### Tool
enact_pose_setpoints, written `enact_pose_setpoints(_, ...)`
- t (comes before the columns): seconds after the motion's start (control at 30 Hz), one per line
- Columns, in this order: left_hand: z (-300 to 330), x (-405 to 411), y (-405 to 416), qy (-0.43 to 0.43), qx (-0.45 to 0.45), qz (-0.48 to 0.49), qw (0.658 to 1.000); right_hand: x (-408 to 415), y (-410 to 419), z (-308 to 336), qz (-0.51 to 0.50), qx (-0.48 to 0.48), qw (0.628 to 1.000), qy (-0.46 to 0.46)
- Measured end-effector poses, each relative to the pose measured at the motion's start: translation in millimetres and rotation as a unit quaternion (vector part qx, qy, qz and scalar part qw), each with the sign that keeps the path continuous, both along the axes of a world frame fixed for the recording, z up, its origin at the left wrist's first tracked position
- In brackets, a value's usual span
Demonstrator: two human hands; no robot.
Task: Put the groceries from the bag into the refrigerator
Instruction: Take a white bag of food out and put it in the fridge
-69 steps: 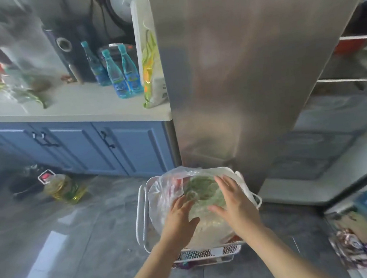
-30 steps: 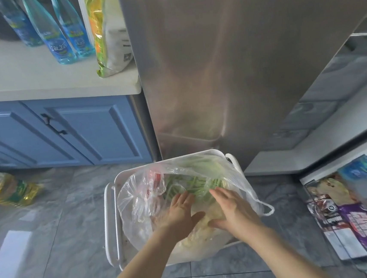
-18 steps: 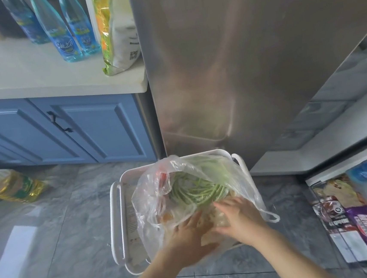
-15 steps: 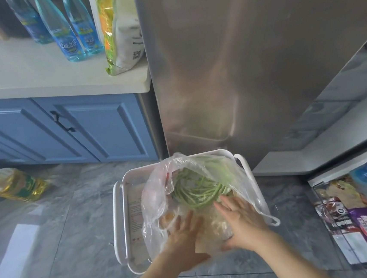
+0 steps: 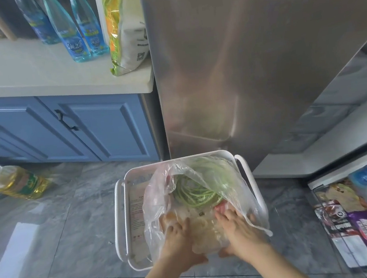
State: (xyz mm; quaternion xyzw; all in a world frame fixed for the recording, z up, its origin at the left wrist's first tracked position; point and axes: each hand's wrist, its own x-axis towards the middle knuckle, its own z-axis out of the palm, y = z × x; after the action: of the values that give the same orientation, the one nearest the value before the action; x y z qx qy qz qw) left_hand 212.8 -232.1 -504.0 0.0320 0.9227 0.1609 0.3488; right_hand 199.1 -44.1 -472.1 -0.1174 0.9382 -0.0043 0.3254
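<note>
A translucent plastic bag (image 5: 159, 199) sits in a white tray cart (image 5: 124, 214) on the floor in front of the refrigerator. Inside it lie a coil of green long beans (image 5: 194, 193), something red, and a pale flat pack (image 5: 203, 228) at the near side. My left hand (image 5: 179, 242) and my right hand (image 5: 240, 229) reach into the bag and hold the pale pack by its near edge, fingers on top and thumbs beneath. The refrigerator's steel door (image 5: 238, 66) stands open above the cart, with the shelves (image 5: 336, 110) to the right.
A door rack (image 5: 354, 223) with several packets is at the lower right. Left of the fridge a white counter (image 5: 37, 70) carries blue bottles (image 5: 74, 37) and a yellow-green bag (image 5: 123, 32), over blue cabinets (image 5: 101, 129). An oil bottle (image 5: 14, 182) lies on the grey tiles.
Both hands slid from the top of the bag down into it, onto the pale pack's near edge. The bag's mouth opened wider, baring the green beans.
</note>
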Motion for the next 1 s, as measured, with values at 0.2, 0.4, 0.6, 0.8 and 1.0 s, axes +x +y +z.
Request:
enact_pose_setpoints(0.2,8.2,-7.5,-2.9,-0.015,0.009,0.047,0.999,5.1,-1.6,8.7,-0.024,0.024,0.999,0.022)
enact_pose_setpoints(0.4,17.1,-1.3,2.4,-0.031,0.076,0.071,0.994,12.6,8.7,8.0,-0.013,-0.057,0.998,0.039)
enact_pose_setpoints(0.6,32.6,-9.1,11.6,-0.02,0.084,0.159,0.984,3.8,-0.1,12.1,-0.109,-0.144,0.981,0.066)
enact_pose_setpoints(0.8,24.9,-3.9,15.6,0.033,-0.054,-0.002,0.998,-17.3,-27.4,-3.6,0.0,-0.24,0.964,0.111)
enact_pose_setpoints(1.0,19.6,2.8,-5.2,-0.046,0.027,0.019,0.998,-24.3,8.8,-13.2,-0.046,-0.141,0.988,-0.049)
